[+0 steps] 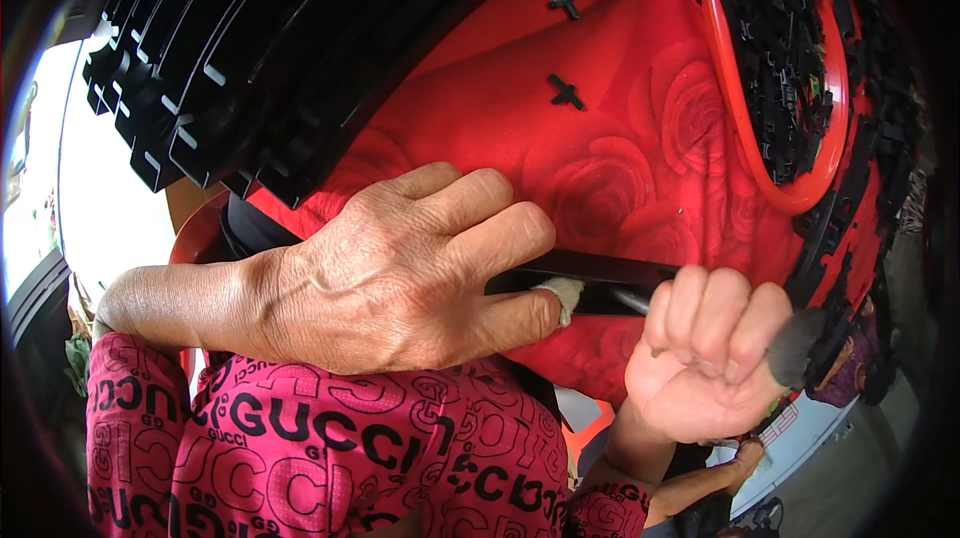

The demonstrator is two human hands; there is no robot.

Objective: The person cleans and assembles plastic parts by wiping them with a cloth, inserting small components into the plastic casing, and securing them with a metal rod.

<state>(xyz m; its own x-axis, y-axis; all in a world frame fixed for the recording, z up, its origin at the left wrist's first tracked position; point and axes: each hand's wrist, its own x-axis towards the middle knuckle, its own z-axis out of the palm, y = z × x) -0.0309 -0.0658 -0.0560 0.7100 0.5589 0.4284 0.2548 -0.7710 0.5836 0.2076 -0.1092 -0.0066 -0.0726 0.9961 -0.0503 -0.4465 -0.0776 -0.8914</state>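
Note:
My left hand [420,268] is closed round a long black plastic strip [600,273] lying across the red rose-patterned cloth in front of me. A pale wrapping [566,298] covers the tip of its thumb. My right hand [705,353] is a fist at the strip's right end, shut on a dark tool with a rounded grey end [793,350] that sticks out beyond the little-finger side. Toward the left hand, a dark shiny rod [628,300] shows beside the strip; whether it belongs to the tool is hidden by the fist.
Long black slotted plastic pieces [250,58] are stacked at the upper left. Two small black crosses [566,93] lie on the red cloth [480,98]. A red-rimmed basket [800,200] at the right holds many black parts. Another person's arm [715,483] shows at the lower right.

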